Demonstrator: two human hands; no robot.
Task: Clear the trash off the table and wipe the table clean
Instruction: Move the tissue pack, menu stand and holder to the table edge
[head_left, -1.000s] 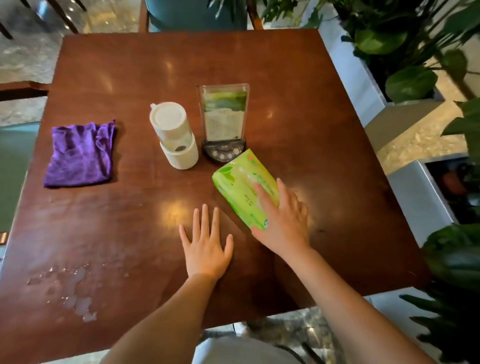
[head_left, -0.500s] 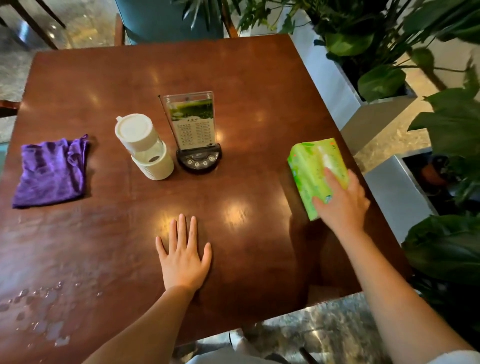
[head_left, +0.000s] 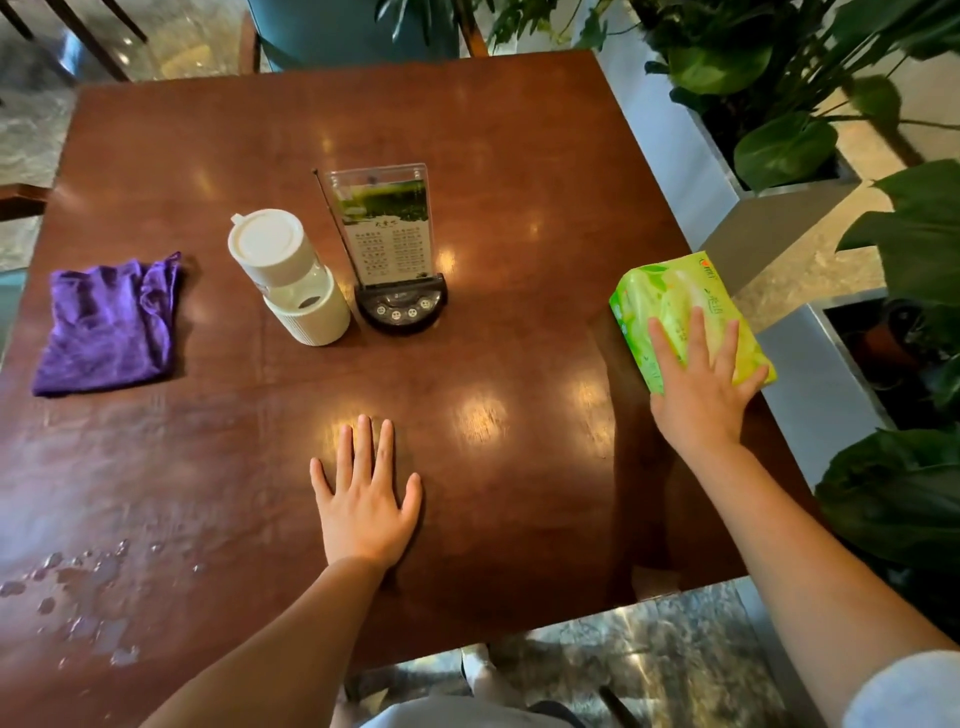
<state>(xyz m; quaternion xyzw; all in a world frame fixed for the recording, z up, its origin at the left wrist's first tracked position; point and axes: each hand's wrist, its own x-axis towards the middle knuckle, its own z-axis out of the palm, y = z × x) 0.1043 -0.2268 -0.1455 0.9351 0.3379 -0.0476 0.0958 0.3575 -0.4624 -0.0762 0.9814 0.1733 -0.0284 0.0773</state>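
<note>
A green tissue pack (head_left: 675, 299) is at the right edge of the brown wooden table (head_left: 509, 156), its far corner past the edge. My right hand (head_left: 698, 395) holds it, fingers spread over its top and thumb hidden beneath. My left hand (head_left: 366, 493) rests flat on the table near the front middle, holding nothing. A crumpled purple cloth (head_left: 106, 325) lies at the left. Spilled water drops (head_left: 88, 587) sit at the front left corner.
A white lidded bottle (head_left: 288, 278) and a menu stand on a black call-button base (head_left: 387, 249) stand mid-table. Metal planters with large leafy plants (head_left: 769, 104) line the right side. A teal chair (head_left: 337, 26) is behind the table.
My right hand has moved the green tissue pack from the table's middle to its right edge. My left hand has stayed flat in place.
</note>
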